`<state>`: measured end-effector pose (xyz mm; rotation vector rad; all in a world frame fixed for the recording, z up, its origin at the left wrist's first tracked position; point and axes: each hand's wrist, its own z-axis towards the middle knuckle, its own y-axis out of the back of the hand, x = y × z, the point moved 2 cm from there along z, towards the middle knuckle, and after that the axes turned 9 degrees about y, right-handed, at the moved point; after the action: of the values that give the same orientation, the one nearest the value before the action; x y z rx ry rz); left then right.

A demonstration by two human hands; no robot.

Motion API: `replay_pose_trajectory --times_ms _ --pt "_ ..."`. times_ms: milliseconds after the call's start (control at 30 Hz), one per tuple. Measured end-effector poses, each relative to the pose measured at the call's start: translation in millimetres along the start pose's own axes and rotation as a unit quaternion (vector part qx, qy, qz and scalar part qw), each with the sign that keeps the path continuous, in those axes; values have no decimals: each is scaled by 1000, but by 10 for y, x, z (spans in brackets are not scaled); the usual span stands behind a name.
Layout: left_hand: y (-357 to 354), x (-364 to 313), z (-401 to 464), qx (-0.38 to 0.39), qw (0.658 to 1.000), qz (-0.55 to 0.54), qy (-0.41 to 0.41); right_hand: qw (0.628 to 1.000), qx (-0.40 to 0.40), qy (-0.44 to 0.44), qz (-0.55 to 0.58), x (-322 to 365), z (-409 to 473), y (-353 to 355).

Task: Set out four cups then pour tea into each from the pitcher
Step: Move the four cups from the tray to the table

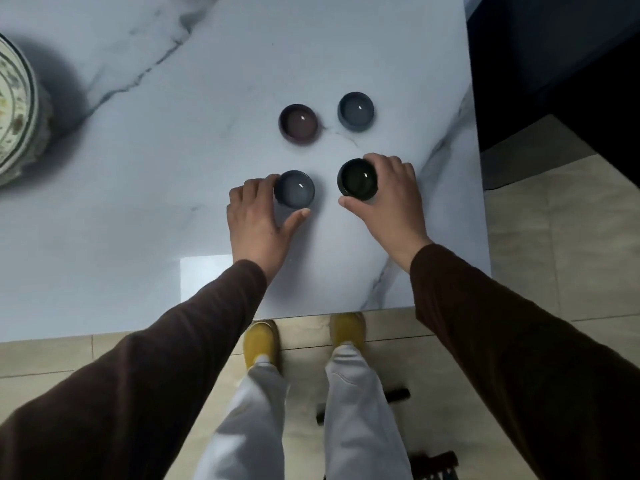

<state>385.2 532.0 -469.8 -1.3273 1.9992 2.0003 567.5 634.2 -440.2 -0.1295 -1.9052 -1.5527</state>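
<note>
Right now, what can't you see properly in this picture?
Head view only:
- Pitcher: nowhere in view.
- Patterned dish: cut off by the left edge.
- Left hand hides the near side of the grey-blue cup.
- Right hand hides the right wall of the dark green cup.
- Dark items on the floor: too dim to name.

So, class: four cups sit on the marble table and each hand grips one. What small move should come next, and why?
Probably release: the left hand holds the grey cup, the right hand the dark green cup, both seemingly resting on the table. No pitcher is in view.
</note>
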Motion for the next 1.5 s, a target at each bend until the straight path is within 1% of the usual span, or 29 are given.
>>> replay_pose_trajectory --times_ms 200,400,567,733,833,1000,1133,1233,1367,1500 --pt "-278 -153 46 -12 999 15 32 999 14 44 -6 -315 204 -45" --pt "-393 -212 65 -17 998 22 52 998 21 63 -9 -483 338 -116" --pt "-413 -214 62 -18 998 32 58 997 29 66 -9 -540 367 -175" --pt "-401 -202 75 -21 997 41 59 997 19 77 -12 -520 351 -213" --pt "-383 -202 96 -17 997 60 49 997 11 69 -11 -522 351 -208" --pt "-372 -208 130 -11 996 74 50 998 25 59 -10 -511 323 -184" --pt "-346 -238 138 4 994 91 53 997 43 54 -41 -471 297 -132" --pt "-246 -242 94 16 994 101 49 995 36 59 -75 -375 265 -10" --pt "58 -140 14 -1 994 93 49 990 21 87 -107 -96 213 143" --pt "511 104 -62 -4 993 118 29 985 33 120 -123 342 136 154"
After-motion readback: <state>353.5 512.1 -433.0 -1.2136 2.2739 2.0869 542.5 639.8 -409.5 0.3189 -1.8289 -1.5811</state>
